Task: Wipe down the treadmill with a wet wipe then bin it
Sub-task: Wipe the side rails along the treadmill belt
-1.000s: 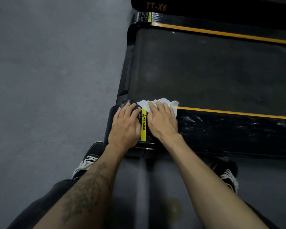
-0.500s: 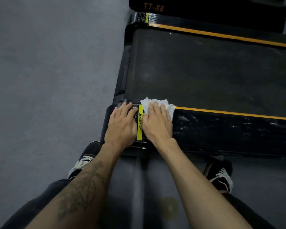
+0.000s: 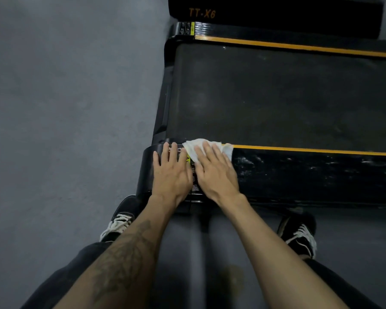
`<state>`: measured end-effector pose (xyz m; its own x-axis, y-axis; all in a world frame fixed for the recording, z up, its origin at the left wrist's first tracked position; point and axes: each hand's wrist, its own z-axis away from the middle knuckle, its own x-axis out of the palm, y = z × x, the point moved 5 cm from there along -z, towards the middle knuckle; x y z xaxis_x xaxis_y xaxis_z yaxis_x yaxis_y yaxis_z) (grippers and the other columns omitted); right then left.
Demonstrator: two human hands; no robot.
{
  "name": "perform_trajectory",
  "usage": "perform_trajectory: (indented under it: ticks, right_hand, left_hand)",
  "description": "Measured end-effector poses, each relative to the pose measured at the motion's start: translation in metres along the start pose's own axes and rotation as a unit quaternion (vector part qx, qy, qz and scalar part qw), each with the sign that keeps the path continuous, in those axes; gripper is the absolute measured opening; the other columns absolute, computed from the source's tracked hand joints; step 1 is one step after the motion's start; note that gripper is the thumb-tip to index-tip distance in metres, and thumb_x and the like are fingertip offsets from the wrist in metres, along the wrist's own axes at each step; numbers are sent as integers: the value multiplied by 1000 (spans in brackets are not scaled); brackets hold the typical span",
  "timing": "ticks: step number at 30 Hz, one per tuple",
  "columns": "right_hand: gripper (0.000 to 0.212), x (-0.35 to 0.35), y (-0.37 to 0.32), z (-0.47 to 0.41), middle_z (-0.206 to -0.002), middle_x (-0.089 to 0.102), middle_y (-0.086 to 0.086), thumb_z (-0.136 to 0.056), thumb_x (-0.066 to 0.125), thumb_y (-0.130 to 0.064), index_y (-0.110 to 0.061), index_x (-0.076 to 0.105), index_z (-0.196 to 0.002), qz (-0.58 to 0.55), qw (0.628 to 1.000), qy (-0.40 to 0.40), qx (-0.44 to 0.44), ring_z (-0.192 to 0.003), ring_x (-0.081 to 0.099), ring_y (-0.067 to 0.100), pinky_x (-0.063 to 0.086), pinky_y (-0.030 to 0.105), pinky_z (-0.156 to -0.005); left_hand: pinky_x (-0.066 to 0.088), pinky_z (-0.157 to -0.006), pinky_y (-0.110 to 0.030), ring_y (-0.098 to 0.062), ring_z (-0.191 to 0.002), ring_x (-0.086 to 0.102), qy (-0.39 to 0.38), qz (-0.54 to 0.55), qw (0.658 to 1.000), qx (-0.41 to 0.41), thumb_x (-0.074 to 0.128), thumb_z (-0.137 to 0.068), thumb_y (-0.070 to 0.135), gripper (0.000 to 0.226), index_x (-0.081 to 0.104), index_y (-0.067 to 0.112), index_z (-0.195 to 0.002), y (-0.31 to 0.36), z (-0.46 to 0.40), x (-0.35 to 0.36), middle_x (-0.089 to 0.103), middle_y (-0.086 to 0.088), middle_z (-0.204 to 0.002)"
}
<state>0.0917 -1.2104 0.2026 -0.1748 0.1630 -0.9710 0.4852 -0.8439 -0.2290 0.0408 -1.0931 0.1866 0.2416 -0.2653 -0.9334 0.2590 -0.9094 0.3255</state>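
The wet wipe point(image 3: 206, 145) lies on the near side rail point(image 3: 310, 175) of the treadmill point(image 3: 276, 97), at the rail's end by the rear corner. It is pinned flat under the straight fingers of the right hand point(image 3: 214, 172), which presses rather than pinches. White folds stick out beyond the fingertips towards twelve and one o'clock, just touching the orange stripe point(image 3: 310, 150) along the belt edge. At nine o'clock from that hand, almost touching it, the left hand point(image 3: 171, 172) rests flat and open on the rounded end cap point(image 3: 146, 172), holding nothing, seemingly as a brace.

The wiping step appears to be in hand, and I judge the task far from finished. The rail towards three o'clock shows a streaky sheen, but whether that is wetness or scuffing cannot be told. The next move probably calls for steady downward pressure while sliding the wipe over the end cap or along the rail, keeping it from bunching up.

The yellow warning label point(image 3: 188, 159) between the hands is mostly covered and unreadable. The treadmill runs off the right edge, as does the dark housing point(image 3: 276, 14) at twelve o'clock, marked TT-X6. No bin is in view. The floor point(image 3: 65, 108) is plain grey.
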Motion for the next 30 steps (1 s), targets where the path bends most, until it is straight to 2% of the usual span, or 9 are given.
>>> perform_trajectory:
  ticks: [4, 8, 10, 12, 15, 21, 26, 28, 30]
  right_hand:
    - [57, -5, 24, 19, -172, 9, 0, -109, 23, -38, -23, 18, -164, -1, 995, 29, 93, -159, 5, 20, 1, 38, -127]
    - [73, -2, 4, 22, -172, 12, 0, -96, 2, -46, -23, 24, -163, -8, 1000, 9, 20, -158, 8, 22, 6, 39, -127]
    - [60, -4, 16, 13, -172, 9, -4, -106, 13, -42, -26, 20, -163, 10, 1000, -6, 2, -158, 5, 19, 5, 37, -127]
    - [57, -7, 35, 14, -172, 9, -4, -108, 18, -39, -26, 20, -163, 7, 999, 12, 43, -158, 5, 17, 3, 37, -127]
    - [65, -7, 33, 35, -172, 11, 1, -102, 14, -40, -20, 22, -163, -3, 993, 46, 113, -159, 7, 20, 3, 39, -128]
    - [54, -10, 24, 16, -172, 7, -4, -111, 26, -34, -23, 18, -164, 5, 1000, 2, 16, -158, 5, 18, 4, 37, -125]
    - [60, -7, 28, 31, -171, 14, 3, -105, 19, -36, -18, 26, -162, -17, 995, 35, 87, -158, 10, 21, 6, 38, -128]
    - [65, -4, 15, 32, -171, 12, 3, -101, 17, -39, -19, 26, -162, -25, 998, 22, 52, -158, 10, 21, 6, 39, -127]
    - [60, -6, 19, 21, -172, 11, -1, -105, 19, -38, -23, 25, -162, -10, 1000, 12, 20, -158, 9, 20, 5, 38, -126]
  left_hand:
    - [23, -121, -64, -38, -151, 31, 13, 9, 1000, -12, 25, -98, 41, 56, 56, 12, -135, 3, 5, 0, 44, -20, -156]
    - [17, -125, -60, -34, -155, 25, 16, 13, 1000, -7, 28, -97, 44, 59, 54, 18, -143, 3, 6, 0, 40, -16, -160]
    - [19, -124, -60, -34, -154, 27, 18, 15, 1000, 19, 29, -97, 43, 57, 54, 22, -144, 5, 6, -1, 42, -14, -160]
    - [21, -123, -60, -34, -152, 31, 24, 12, 999, 32, 30, -97, 41, 56, 55, 25, -145, 6, 6, -3, 43, -13, -159]
    - [22, -123, -61, -34, -152, 31, 24, 9, 999, 44, 28, -99, 39, 57, 53, 24, -148, 8, 5, -4, 42, -13, -160]
    - [21, -123, -62, -30, -155, 27, 9, -7, 997, 78, 25, -101, 35, 58, 48, 21, -152, 9, 4, 2, 37, -7, -164]
    - [20, -124, -60, -27, -155, 26, 6, 0, 998, 66, 24, -99, 36, 60, 49, 21, -152, 11, 4, 1, 36, -5, -165]
    - [18, -125, -59, -26, -156, 24, 0, 5, 998, 64, 23, -99, 37, 61, 47, 22, -153, 10, 4, 1, 35, -4, -165]
    - [17, -125, -59, -26, -156, 23, -3, 8, 998, 61, 23, -99, 38, 61, 46, 22, -153, 10, 3, 0, 34, -4, -166]
